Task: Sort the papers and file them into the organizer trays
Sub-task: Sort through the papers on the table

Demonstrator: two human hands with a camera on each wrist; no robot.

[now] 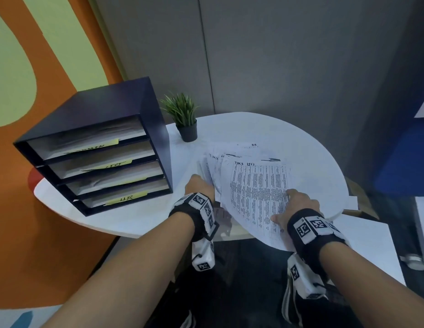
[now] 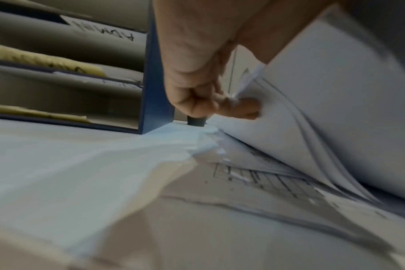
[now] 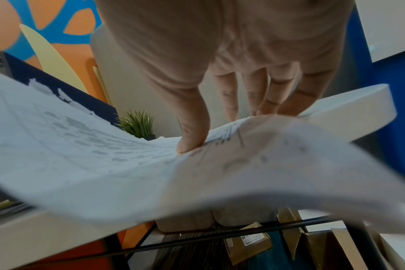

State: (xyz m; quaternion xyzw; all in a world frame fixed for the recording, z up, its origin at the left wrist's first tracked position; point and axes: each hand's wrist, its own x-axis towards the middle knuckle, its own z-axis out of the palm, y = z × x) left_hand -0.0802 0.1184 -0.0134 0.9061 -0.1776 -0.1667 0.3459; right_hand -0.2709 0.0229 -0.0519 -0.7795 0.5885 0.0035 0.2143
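Left grip: my fingers pinch the near-left edges of several fanned papers, lifting them off the surface.
Right grip: thumb on top of the top sheet, fingers under it, clamped on its near-right corner; that sheet curls and hangs past the surface edge toward me.
Papers: between my two grips, spread loosely, headed with handwriting I read as "TAKE" plus something unclear.
Organizer: left of my left grip and beyond it, four trays with yellow tags, each already holding sheets.
Risk, slipping: the fan is loose, so I judge sheets could slide off the near edge if I lift only one corner.
Risk, creasing: the top sheet bends hard at my thumb; a quick pull might fold or tear it.
Risk, misfiling: two tags are hard to read from here.
Plant: beyond both grips, just beside the organizer's right wall; a wide sweep of paper could tip it.
In the way: nothing stands between my left grip and the tray mouths.
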